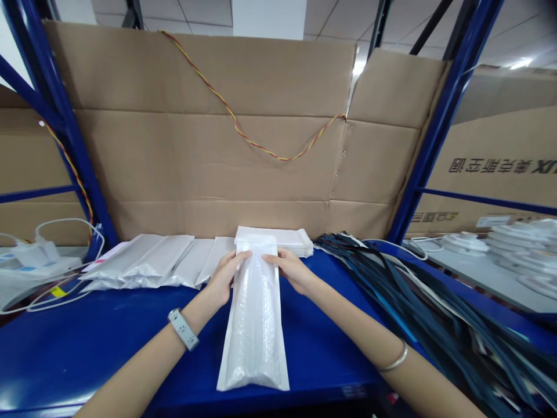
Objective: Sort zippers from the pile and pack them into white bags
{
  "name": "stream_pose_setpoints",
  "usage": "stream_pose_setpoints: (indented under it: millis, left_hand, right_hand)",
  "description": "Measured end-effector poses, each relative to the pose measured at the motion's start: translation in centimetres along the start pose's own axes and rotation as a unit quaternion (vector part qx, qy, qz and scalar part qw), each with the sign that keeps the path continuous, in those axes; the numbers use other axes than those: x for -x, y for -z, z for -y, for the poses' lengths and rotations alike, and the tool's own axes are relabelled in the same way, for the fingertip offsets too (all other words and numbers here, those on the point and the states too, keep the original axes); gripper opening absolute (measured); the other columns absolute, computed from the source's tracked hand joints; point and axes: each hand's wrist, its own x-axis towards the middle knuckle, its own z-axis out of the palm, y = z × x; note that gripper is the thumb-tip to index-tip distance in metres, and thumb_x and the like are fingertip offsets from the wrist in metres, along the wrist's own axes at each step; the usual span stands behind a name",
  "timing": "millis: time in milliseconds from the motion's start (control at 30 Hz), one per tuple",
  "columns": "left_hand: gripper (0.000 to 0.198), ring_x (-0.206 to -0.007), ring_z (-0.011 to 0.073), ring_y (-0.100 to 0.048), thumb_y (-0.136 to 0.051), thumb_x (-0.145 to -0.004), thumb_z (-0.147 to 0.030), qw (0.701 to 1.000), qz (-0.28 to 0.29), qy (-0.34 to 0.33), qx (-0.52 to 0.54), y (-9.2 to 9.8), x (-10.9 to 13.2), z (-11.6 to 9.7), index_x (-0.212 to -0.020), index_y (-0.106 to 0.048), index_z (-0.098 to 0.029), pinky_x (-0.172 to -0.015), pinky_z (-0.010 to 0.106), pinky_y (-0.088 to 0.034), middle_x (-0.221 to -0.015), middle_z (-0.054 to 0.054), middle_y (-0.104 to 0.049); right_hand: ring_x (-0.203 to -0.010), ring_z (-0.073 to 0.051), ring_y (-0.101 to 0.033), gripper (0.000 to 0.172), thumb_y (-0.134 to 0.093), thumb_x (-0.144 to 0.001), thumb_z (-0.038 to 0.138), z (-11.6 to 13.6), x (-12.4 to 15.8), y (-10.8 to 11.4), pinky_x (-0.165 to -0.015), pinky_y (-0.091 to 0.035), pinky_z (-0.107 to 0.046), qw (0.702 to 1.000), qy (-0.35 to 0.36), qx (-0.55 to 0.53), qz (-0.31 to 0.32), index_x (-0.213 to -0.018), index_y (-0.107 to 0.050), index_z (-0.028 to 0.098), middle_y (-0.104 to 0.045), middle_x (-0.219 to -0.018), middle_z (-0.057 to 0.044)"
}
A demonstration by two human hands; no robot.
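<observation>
Blue shelf [87,360] below, left hand [224,277] and right hand [289,271] close their fingers on a bubble pouch [253,325]

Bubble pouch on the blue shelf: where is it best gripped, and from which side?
Probably at the far end, from both long sides, as the left hand and right hand do now. The white bubble pouch lies flat and narrow along the blue shelf, so its edges are easy to pinch from above.

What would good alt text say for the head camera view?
The left hand and right hand hold the top of a long white bubble pouch lying on a blue shelf. Flat white pouches lie behind it, a heap of dark flat strips to the right, and cardboard sheeting stands beyond.
</observation>
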Motion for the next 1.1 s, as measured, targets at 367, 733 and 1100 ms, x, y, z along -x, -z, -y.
stream_pose_setpoints:
  millis: [367,733,1100]
  left_hand:
    - [0.033,-0.076,0.0165,-0.061,-0.066,-0.064,-0.021,0.996,0.018,-0.092,0.004,0.6,-1.5,0.0,-0.097,-0.063,-0.019,-0.062,0.024,-0.045,-0.094,0.004,-0.067]
    - [0.013,-0.066,0.0110,-0.053,-0.064,-0.068,-0.019,0.987,0.116,-0.106,0.025,1.1,-0.9,-2.1,-0.080,-0.065,-0.020,-0.056,0.020,-0.039,-0.079,-0.002,-0.058]
    - [0.025,-0.059,0.0152,-0.048,-0.049,-0.074,-0.035,0.985,0.144,-0.096,0.020,1.1,-0.6,-2.8,-0.070,-0.064,-0.016,-0.054,0.026,-0.039,-0.065,0.003,-0.054]
  right_hand:
    - [-0.092,-0.022,-0.061,0.043,-0.071,-0.065,0.026,0.2,-0.2,0.1,-0.080,-0.047,-0.035,0.997,-0.020,-0.074,-0.016,-0.106,-0.060,0.024,-0.066,-0.106,-0.004]
    - [-0.063,-0.012,-0.053,0.026,-0.068,-0.065,0.022,1.3,0.4,-0.3,-0.057,-0.039,-0.022,0.990,0.029,-0.132,0.040,-0.088,-0.056,0.023,-0.057,-0.071,0.004]
    - [-0.064,-0.019,-0.054,0.018,-0.050,-0.069,0.035,1.5,0.5,-0.2,-0.064,-0.041,-0.031,0.995,-0.045,-0.085,0.010,-0.077,-0.059,0.021,-0.058,-0.066,0.000]
